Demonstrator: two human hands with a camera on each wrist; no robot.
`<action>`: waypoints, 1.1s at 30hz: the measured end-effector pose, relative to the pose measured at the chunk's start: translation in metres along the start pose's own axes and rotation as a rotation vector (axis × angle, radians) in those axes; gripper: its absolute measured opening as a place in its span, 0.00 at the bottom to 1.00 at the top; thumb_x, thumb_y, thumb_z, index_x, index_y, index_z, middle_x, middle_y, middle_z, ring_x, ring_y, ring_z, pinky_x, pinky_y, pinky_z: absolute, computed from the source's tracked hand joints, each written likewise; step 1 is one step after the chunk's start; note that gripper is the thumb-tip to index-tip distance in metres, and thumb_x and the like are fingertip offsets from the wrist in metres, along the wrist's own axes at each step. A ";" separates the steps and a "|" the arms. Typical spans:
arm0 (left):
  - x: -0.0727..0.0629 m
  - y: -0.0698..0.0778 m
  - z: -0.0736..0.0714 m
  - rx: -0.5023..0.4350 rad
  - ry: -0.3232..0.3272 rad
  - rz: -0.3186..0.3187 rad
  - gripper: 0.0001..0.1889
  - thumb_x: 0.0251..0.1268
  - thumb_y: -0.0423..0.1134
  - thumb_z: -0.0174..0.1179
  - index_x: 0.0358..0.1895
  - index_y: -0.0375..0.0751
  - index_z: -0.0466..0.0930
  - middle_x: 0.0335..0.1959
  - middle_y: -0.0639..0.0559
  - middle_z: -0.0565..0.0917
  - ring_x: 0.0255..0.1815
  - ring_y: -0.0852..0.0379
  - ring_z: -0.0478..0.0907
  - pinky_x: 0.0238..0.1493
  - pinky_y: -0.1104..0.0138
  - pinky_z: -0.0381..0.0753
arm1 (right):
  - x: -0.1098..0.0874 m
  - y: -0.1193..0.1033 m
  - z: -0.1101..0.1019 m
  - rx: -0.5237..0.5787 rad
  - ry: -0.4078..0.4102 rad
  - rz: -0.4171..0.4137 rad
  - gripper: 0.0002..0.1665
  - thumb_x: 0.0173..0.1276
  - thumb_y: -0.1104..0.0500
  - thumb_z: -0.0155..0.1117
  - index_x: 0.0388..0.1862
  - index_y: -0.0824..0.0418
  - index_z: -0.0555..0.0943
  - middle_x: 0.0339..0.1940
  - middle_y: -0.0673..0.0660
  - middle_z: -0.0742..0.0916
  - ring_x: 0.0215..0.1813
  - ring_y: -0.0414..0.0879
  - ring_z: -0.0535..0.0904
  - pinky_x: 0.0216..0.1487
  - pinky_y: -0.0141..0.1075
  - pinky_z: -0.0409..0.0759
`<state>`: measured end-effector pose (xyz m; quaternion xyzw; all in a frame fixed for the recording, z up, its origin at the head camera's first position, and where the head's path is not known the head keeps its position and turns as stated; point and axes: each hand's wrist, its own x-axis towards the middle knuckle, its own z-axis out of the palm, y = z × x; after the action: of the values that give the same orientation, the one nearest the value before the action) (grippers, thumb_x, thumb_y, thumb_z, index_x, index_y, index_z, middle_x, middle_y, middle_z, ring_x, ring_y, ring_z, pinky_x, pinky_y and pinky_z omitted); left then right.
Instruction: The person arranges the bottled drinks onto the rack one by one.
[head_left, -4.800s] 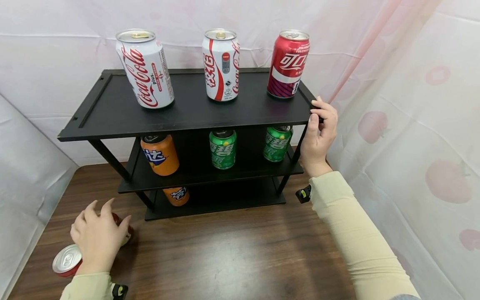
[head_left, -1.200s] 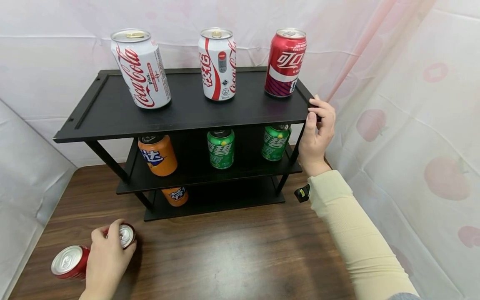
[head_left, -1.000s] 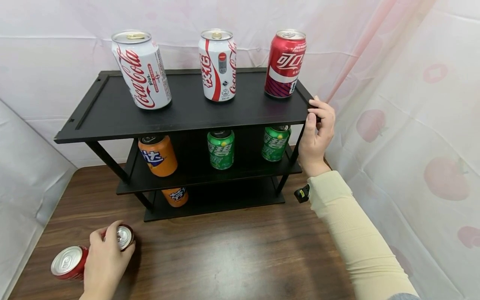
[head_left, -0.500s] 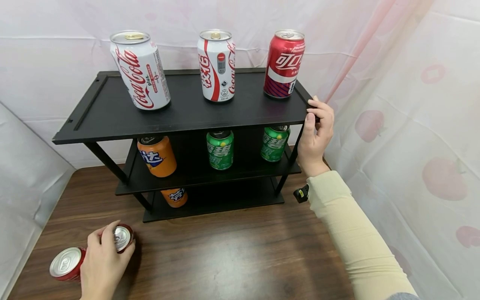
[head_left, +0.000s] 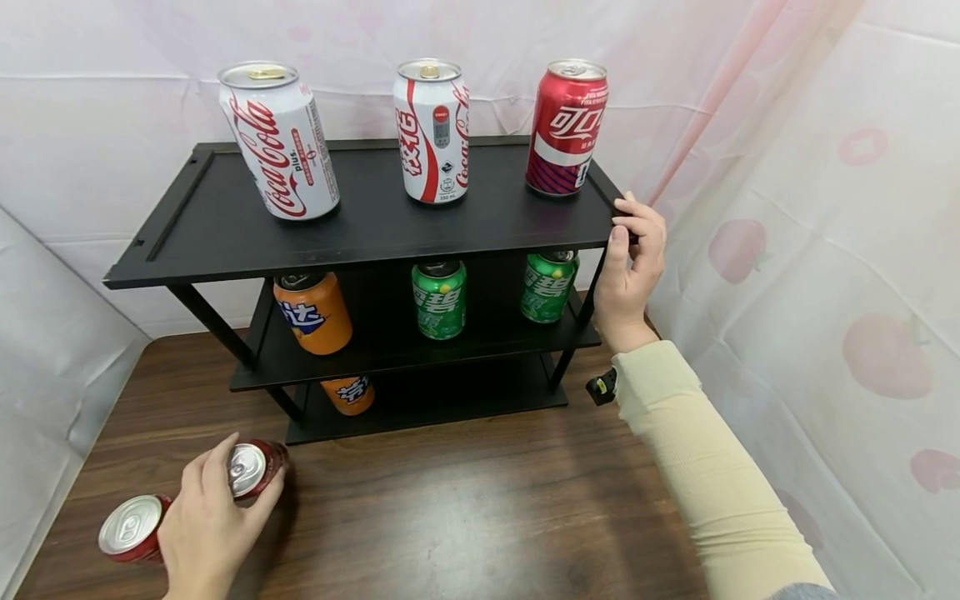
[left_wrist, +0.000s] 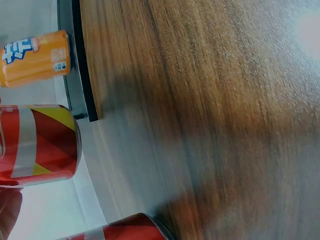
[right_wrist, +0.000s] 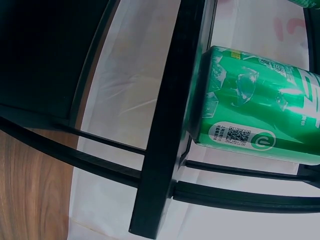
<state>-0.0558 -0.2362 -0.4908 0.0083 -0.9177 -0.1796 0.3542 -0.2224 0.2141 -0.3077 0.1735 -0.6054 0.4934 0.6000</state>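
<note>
My left hand [head_left: 206, 525] grips a red soda can [head_left: 247, 469] near its lid, above the left side of the table. The can leans, and in the left wrist view its base [left_wrist: 47, 142] appears lifted off the wood. A second red can [head_left: 133, 527] stands upright beside that hand, partly covered by it. On the right, my right hand [head_left: 632, 275] holds the front right corner of the black three-tier shelf [head_left: 360, 237], thumb in front and fingers over the edge. The right wrist view shows a green can [right_wrist: 260, 105] on the middle tier but no hand.
Two white Coca-Cola cans [head_left: 281, 142] and a red can [head_left: 567, 129] stand on the top tier. The middle tier bears an orange can [head_left: 313, 312] and two green cans [head_left: 439, 302]. Another orange can [head_left: 350, 395] sits on the bottom tier. White curtains surround the table [head_left: 450, 508].
My left hand first hovered over the red can, then took hold of it. Just now the can has tilted and shifted slightly right. My right hand keeps its hold on the shelf.
</note>
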 end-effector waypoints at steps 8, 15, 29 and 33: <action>0.004 0.011 -0.003 -0.023 -0.055 -0.044 0.46 0.31 0.48 0.76 0.63 0.36 0.73 0.45 0.31 0.82 0.26 0.32 0.78 0.19 0.48 0.71 | 0.001 -0.004 0.001 -0.003 0.001 -0.001 0.21 0.68 0.56 0.51 0.36 0.78 0.74 0.46 0.76 0.81 0.64 0.55 0.78 0.60 0.45 0.80; 0.003 0.016 -0.002 -0.049 -0.033 -0.005 0.42 0.39 0.58 0.69 0.60 0.36 0.76 0.45 0.34 0.84 0.27 0.34 0.78 0.23 0.48 0.71 | 0.000 -0.002 0.001 -0.005 0.004 0.005 0.21 0.68 0.56 0.51 0.37 0.78 0.74 0.47 0.76 0.81 0.64 0.55 0.78 0.60 0.45 0.80; 0.009 0.036 0.001 -0.084 -0.004 0.077 0.46 0.56 0.77 0.46 0.56 0.36 0.78 0.49 0.39 0.84 0.36 0.37 0.83 0.30 0.50 0.72 | 0.003 -0.021 0.003 0.013 0.000 -0.011 0.20 0.68 0.58 0.51 0.35 0.80 0.72 0.45 0.79 0.79 0.63 0.57 0.78 0.64 0.49 0.77; 0.009 0.038 0.003 -0.087 -0.001 0.098 0.45 0.58 0.75 0.46 0.57 0.35 0.78 0.49 0.40 0.84 0.36 0.38 0.84 0.31 0.50 0.73 | 0.003 -0.020 0.003 0.012 0.001 -0.008 0.20 0.68 0.58 0.51 0.35 0.80 0.72 0.45 0.79 0.79 0.63 0.57 0.78 0.63 0.49 0.78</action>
<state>-0.0604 -0.2008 -0.4746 -0.0521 -0.9085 -0.2019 0.3621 -0.2084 0.2039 -0.2967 0.1795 -0.6014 0.4946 0.6012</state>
